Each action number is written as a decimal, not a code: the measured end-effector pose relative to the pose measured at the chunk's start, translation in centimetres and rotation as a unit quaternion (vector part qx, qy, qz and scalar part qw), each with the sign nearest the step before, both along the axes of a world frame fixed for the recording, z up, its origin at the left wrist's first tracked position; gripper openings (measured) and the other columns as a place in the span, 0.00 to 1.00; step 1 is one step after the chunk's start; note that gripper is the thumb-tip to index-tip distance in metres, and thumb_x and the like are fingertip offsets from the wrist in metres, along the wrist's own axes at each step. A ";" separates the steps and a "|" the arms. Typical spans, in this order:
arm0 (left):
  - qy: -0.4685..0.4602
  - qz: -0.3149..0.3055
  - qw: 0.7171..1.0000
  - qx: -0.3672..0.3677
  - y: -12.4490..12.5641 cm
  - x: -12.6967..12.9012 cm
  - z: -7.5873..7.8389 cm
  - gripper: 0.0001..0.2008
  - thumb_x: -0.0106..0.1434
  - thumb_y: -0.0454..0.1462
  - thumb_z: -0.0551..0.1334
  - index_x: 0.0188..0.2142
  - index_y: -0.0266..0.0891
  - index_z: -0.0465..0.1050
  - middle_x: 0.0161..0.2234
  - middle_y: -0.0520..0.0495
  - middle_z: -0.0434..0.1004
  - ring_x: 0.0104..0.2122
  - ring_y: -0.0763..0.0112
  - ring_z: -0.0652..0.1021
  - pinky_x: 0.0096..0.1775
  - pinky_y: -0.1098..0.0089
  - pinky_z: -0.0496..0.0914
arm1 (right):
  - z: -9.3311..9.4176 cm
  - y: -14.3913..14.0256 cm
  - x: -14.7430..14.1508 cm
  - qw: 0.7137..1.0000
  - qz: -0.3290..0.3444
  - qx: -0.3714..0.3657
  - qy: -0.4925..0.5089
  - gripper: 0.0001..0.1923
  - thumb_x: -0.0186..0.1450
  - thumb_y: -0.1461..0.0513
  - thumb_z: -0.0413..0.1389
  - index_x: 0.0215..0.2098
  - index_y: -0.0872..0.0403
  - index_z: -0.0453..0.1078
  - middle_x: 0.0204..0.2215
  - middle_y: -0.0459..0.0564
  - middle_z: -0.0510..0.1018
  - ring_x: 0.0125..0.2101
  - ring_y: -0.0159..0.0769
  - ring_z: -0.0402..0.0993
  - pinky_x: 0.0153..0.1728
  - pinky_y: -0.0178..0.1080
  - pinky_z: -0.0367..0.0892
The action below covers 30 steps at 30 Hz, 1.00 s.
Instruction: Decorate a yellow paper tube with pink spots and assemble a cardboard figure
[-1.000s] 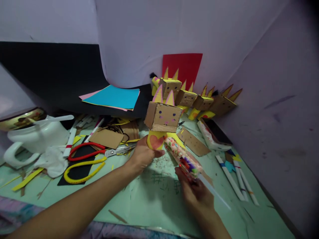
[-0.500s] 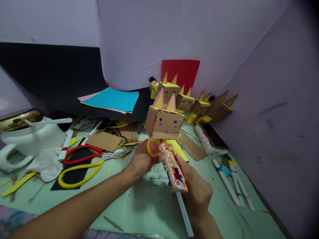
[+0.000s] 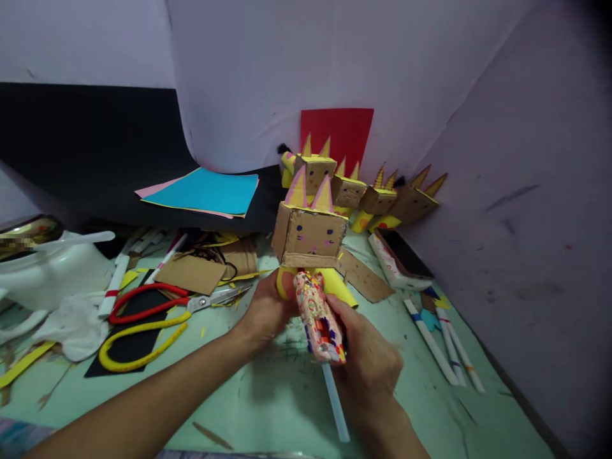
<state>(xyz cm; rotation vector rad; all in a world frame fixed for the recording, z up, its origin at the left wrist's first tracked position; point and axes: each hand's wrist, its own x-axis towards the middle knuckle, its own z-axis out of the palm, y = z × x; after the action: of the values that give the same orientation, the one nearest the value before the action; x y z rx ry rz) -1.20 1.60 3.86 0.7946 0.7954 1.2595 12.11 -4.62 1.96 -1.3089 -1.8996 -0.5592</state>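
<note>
My right hand (image 3: pixel 366 344) is closed around a paint-spattered hot glue gun (image 3: pixel 318 312), with a pale glue stick (image 3: pixel 336 401) poking out of its rear. Its front end points at the underside of a cardboard animal figure (image 3: pixel 313 239), which has a box head, a drawn face and two yellow, pink-edged horns or ears. My left hand (image 3: pixel 270 309) grips the figure's yellow lower part at the left. The nozzle tip is hidden behind the gun's body, so contact with the figure cannot be made out.
Several similar cardboard figures (image 3: pixel 349 190) stand behind, by a red sheet (image 3: pixel 335 131). Red-and-yellow scissors (image 3: pixel 191 303) lie left, near cardboard scraps (image 3: pixel 191 273) and a white pitcher-like vessel (image 3: pixel 62 268). Markers (image 3: pixel 430 341) and a phone on a box (image 3: pixel 401 258) are at right.
The whole view has shifted a little, so things appear slightly further left. Both hands keep their hold on the figure and the glue gun.
</note>
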 end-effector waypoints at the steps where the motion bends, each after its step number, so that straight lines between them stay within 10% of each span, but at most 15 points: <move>1: 0.007 0.000 1.000 -0.001 0.0 0.0 0.0 0.10 0.40 0.35 0.72 0.25 0.35 0.77 0.26 0.50 0.80 0.28 0.67 0.76 0.32 0.70 0.72 | -0.1 0.0 0.0 1.000 -0.002 0.002 0.001 0.15 0.70 0.56 0.46 0.51 0.53 0.65 0.37 0.49 0.83 0.26 0.32 0.78 0.27 0.32 0.65; 30: 0.068 -0.073 0.995 0.003 0.3 -0.6 -1.5 0.24 0.41 0.30 0.71 0.41 0.36 0.76 0.44 0.41 0.80 0.43 0.53 0.78 0.43 0.61 0.73 | -1.0 0.2 -0.4 0.991 -0.073 0.006 0.110 0.14 0.62 0.61 0.50 0.46 0.51 0.70 0.31 0.48 0.82 0.25 0.35 0.78 0.27 0.31 0.66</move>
<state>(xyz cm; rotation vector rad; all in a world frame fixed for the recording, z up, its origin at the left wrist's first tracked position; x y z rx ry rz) -1.82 1.89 2.40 0.9345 0.8279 1.0860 11.69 -4.46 0.96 -1.4473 -1.6280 -0.4775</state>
